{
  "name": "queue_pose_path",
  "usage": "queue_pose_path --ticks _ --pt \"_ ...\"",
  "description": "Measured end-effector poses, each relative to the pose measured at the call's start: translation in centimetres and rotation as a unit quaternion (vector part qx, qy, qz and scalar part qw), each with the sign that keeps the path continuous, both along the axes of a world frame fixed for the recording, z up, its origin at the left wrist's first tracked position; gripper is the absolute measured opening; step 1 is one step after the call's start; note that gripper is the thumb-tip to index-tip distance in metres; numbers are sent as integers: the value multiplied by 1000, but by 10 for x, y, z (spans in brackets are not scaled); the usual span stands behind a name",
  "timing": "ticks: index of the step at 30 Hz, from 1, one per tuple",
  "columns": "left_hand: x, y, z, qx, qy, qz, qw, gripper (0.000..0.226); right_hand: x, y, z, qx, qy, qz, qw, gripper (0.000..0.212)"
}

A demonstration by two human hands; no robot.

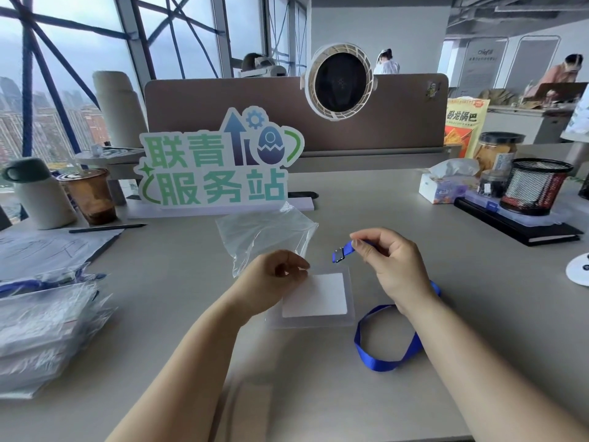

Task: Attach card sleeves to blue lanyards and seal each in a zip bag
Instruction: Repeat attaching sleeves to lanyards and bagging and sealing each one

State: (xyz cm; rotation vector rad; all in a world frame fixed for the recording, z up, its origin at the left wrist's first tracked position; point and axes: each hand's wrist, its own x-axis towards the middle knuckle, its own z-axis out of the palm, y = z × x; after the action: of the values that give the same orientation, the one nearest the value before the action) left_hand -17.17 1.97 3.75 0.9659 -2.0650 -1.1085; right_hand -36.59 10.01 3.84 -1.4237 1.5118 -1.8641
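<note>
Novice: Sleeve on the counter (pixel 462 282) rather than up in the air, why?

Packer: Steadiness, I'd say. The card sleeve (pixel 318 295) seems to lie flat, and the left hand (pixel 274 279) pinches its upper left corner with curled fingers so the top edge can't slide.

Novice: And the right hand (pixel 392 266)?

Packer: It grips the blue lanyard (pixel 382 365) between thumb and fingertips just behind the clip (pixel 338 255), which hangs just above the sleeve's top edge. Holding that close gives aim; the loop trails slack on the counter under the wrist.

Novice: Clipped on?

Packer: Not yet, as far as I can tell.

Novice: The zip bag (pixel 261 237)?

Packer: Lying just behind the left hand, within reach for the sealing step. The pile of bagged sets (pixel 41 327) sits well off to the left, out of the way.
</note>
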Motion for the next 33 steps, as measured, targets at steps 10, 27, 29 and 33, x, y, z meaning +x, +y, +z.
queue_pose_path --ticks 10,27,29,33 --pt "-4 1 1 -29 -44 96 994 25 9 8 7 15 -36 109 993 15" --pt "-3 2 6 62 152 66 984 10 7 2 -4 84 67 65 992 17" --pt "-3 -1 4 61 179 127 974 8 10 3 -9 134 152 70 977 22" --pt "-3 -6 5 29 199 231 952 13 14 5 -16 199 315 67 925 15"
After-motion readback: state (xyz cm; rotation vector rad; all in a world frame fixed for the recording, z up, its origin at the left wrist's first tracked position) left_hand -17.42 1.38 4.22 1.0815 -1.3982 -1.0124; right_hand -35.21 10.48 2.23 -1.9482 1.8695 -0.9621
